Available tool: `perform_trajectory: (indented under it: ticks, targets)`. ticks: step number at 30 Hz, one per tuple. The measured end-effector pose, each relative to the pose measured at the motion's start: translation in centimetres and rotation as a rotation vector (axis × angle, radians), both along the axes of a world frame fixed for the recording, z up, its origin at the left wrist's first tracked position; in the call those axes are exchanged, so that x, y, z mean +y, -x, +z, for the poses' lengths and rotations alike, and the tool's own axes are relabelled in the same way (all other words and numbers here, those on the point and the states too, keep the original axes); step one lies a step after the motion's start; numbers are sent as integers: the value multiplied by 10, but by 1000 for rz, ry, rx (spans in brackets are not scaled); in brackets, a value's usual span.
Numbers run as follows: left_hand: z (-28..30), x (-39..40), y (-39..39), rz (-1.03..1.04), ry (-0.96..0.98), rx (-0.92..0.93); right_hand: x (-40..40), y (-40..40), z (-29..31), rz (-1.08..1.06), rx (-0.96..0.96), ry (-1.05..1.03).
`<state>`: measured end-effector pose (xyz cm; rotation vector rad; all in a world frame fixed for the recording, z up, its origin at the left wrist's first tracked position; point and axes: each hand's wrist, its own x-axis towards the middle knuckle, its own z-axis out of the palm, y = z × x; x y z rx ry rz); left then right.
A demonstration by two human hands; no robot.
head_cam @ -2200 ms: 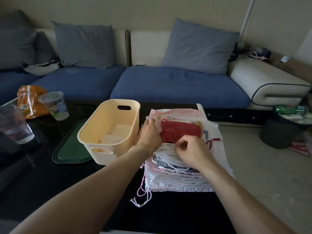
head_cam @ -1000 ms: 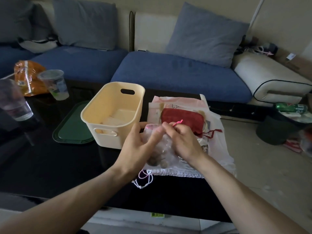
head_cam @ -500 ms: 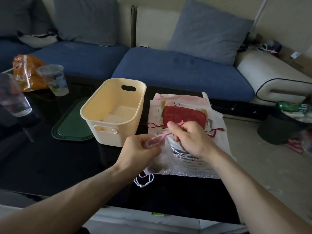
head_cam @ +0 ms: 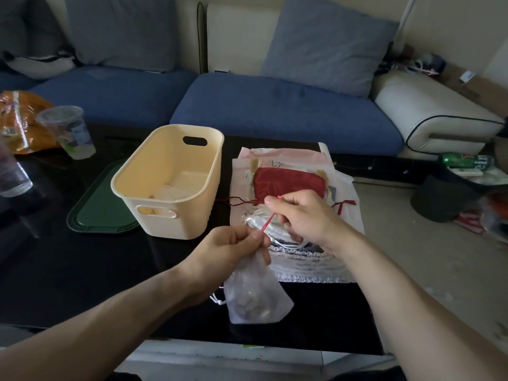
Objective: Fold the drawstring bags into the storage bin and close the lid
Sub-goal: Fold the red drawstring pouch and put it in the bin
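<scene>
Cinching the sheer bag

My left hand (head_cam: 233,251) pinches the sheer bag (head_cam: 254,295) by its neck above the table (head_cam: 82,270); my right hand (head_cam: 305,215) pulls its pink drawstring (head_cam: 268,222) taut, beside the open bin (head_cam: 170,180).

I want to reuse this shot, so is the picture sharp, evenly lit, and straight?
Head view: dim room; the glossy black table goes nearly featureless; the cup at the left edge looks soft; wide-angle bending toward the edges; hands and sheer bag stay readable.
</scene>
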<state>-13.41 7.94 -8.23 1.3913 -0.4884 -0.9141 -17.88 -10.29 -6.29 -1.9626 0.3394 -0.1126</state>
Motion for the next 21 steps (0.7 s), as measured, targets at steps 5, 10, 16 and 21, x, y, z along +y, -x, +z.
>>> perform_trajectory:
  ticks: [5,10,16,21]
  targets:
    - [3,-4,5,-36,-21,68,-12,2,6,-166,-76,-40]
    - [3,-8,6,-1,-15,72,-11,0,3,-282,-99,-168]
    - [2,2,1,-62,-198,-569,-11,0,4,-177,57,-553]
    - [9,4,3,34,-198,-889,-11,4,11,96,163,-709]
